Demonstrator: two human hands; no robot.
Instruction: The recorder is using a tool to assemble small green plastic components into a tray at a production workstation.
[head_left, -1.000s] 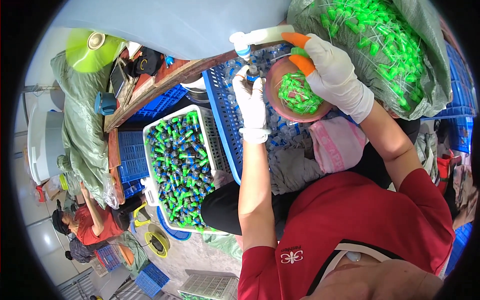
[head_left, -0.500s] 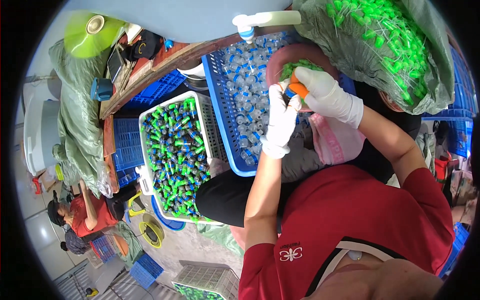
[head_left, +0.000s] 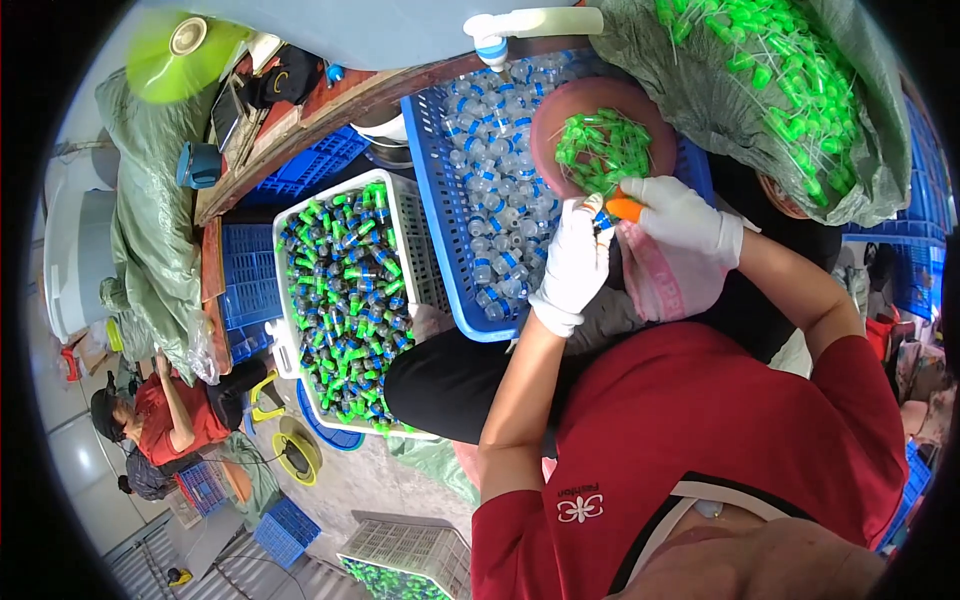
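My left hand (head_left: 573,262), in a white glove, is closed around a small blue-banded bottle (head_left: 603,220), mostly hidden by the fingers. Against it, my right hand (head_left: 685,215), gloved too, has its fingers drawn together, with an orange covering (head_left: 625,208) at the fingertips. Whatever lies within the right fingers is hidden. Just beyond both hands, a pink bowl (head_left: 548,130) holds bright green pieces with thin clear stems (head_left: 605,145). The bowl rests over a blue basket (head_left: 433,190) full of clear small bottles with blue bands (head_left: 495,195).
Left of the basket, a white crate (head_left: 290,335) is filled with green-topped bottles. A grey-green bag (head_left: 660,60) of green pieces is at the far right. A white tap (head_left: 535,22) overhangs the basket. A pink-and-white towel (head_left: 665,275) lies on my lap. Another person (head_left: 165,415) sits at far left.
Both hands have drawn back from over the pink bowl toward me, uncovering the green pieces. The blue-banded bottle has moved with them and stays between the fingers.
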